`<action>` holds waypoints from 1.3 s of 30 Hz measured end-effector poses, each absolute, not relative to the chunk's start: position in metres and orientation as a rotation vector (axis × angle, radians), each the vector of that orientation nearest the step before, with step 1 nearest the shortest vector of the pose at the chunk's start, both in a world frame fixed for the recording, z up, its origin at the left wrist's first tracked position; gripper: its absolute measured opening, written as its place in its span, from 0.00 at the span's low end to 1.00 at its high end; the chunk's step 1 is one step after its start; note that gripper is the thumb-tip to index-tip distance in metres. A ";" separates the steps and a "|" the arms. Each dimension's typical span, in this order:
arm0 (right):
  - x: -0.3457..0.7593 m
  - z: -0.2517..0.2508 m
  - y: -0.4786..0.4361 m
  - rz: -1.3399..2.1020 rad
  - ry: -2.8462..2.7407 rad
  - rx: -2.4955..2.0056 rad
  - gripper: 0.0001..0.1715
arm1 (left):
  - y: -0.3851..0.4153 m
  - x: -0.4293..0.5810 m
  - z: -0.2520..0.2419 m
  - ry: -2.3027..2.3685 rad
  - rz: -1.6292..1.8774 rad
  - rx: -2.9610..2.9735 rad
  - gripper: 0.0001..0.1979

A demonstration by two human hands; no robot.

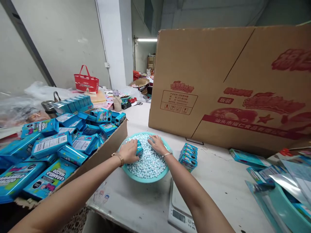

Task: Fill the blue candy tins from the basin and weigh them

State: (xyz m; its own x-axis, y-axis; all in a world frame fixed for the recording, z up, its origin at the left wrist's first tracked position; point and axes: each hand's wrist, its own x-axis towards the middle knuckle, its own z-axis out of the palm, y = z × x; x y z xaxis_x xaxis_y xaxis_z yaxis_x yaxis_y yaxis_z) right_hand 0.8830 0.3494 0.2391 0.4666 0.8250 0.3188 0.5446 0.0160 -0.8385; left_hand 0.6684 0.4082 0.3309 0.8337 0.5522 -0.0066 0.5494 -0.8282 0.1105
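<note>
A turquoise bowl [145,180] full of small pale blue and white candies [147,163] stands on the white table. Inside its left part, my left hand [128,151] is closed around a small blue candy box [139,148], mostly covered by my fingers. My right hand [157,145] rests on the candies at the far right of the bowl, its fingers spread and their tips partly sunk among them. To the right of the bowl, several small blue boxes [188,156] stand together in a row.
At left, a cardboard carton [109,142] is heaped with blue candy boxes [52,144]. A large cardboard box [194,64] rises behind the table. A white digital scale [181,207] sits near the front edge, under my right forearm. A turquoise basin [284,204] is at the right.
</note>
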 end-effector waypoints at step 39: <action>0.812 0.320 0.364 0.608 -0.442 -1.113 0.21 | 0.396 0.679 0.310 0.717 0.762 2.363 0.35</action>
State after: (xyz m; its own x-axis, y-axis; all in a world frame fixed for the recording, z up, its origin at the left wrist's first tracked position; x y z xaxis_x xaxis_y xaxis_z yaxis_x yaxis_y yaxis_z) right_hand 0.8122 0.3638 0.3202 0.7571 0.6526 0.0300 -0.2298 0.3091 -0.9229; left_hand 0.6795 0.3959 0.3100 0.6969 0.6249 0.3518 0.3128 -0.7063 0.6351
